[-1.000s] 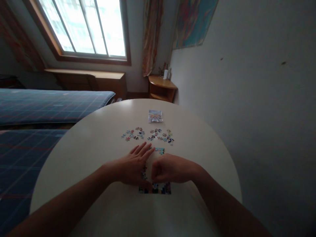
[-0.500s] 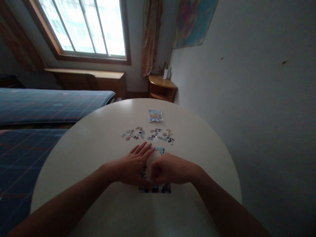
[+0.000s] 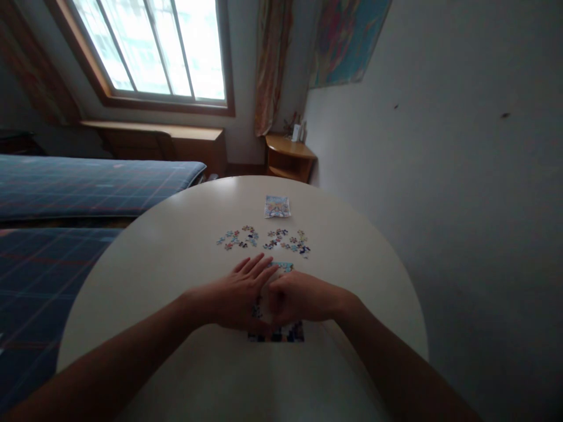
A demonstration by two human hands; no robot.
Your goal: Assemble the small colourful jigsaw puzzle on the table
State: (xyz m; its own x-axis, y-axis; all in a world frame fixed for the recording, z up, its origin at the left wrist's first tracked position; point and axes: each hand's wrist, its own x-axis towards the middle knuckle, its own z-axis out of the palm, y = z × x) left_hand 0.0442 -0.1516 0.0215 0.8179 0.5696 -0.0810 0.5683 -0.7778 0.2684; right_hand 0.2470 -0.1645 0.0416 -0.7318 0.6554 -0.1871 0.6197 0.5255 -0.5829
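On the table (image 3: 176, 275), the left hand (image 3: 237, 296) lies flat and open along the left edge of the puzzle (image 3: 281, 336); the right hand (image 3: 303, 299) sits clenched over it. Loose pieces (image 3: 264, 239) lie just beyond on the far side, with bare tabletop left and right.

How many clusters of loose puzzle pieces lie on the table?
2: left cluster beyond the left hand, right cluster beyond the right hand; either hand may hide more.

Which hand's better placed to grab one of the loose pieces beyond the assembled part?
Left, probably. The left hand lies flat and open, its fingers stretched toward the loose pieces, tips nearest them. The right hand is curled shut over the assembled puzzle, farther back.
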